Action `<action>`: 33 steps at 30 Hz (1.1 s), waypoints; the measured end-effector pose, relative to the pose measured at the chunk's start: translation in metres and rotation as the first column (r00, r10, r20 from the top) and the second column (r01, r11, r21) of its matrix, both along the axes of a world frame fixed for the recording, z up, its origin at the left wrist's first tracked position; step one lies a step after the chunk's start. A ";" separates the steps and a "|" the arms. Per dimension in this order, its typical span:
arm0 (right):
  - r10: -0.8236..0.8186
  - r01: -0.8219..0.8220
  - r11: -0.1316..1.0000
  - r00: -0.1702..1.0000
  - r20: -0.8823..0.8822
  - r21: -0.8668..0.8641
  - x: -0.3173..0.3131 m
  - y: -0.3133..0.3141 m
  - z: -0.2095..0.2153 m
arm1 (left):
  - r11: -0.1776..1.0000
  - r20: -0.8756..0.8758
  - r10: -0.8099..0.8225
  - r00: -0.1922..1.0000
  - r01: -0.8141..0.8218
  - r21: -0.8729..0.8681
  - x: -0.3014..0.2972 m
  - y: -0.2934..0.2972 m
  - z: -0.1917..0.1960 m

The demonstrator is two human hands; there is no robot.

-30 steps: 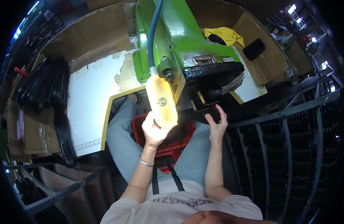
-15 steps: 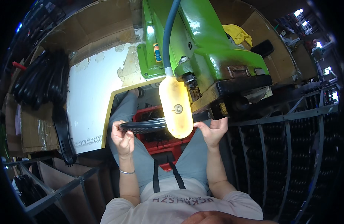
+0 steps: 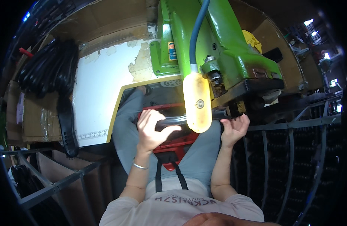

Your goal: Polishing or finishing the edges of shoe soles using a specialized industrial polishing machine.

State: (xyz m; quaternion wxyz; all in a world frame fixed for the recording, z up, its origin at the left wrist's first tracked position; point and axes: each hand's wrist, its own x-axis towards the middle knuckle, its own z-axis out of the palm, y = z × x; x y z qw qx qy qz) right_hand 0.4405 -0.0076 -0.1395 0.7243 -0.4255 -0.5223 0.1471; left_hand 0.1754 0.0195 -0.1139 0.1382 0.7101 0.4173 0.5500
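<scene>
I hold a long black curved part (image 3: 169,121) level across my lap, under the head of a green machine (image 3: 218,49). My left hand (image 3: 152,130) grips its left end, fingers wrapped over it. My right hand (image 3: 234,128) holds the right end, up against the machine's dark lower block (image 3: 252,90). A yellow oval lamp (image 3: 197,102) on a blue hose hangs in front and hides the part's middle.
A red seat or crate (image 3: 173,141) lies between my grey trouser legs. Black curved parts are piled at the left (image 3: 49,67) and stacked in a metal rack at the right (image 3: 294,150). Cardboard boxes (image 3: 34,116) stand at the left.
My head has moved closer to the machine. My left hand slid inward along the black part toward the lamp, and my right hand pushed its end up to the machine's block.
</scene>
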 end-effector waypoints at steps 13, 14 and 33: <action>0.023 -0.047 0.995 0.966 -0.257 -0.087 0.036 0.014 0.005 | 0.997 0.182 -0.069 0.981 0.065 0.029 0.046 0.017 -0.005; 0.021 -0.046 0.995 0.965 -0.262 -0.089 0.030 0.015 0.005 | 0.998 0.135 -0.028 0.990 0.019 0.065 0.038 0.016 -0.002; 0.213 -0.199 0.973 0.971 0.112 -0.120 -0.048 0.014 -0.001 | 0.976 0.276 -0.055 0.960 0.110 -0.187 -0.064 -0.001 -0.097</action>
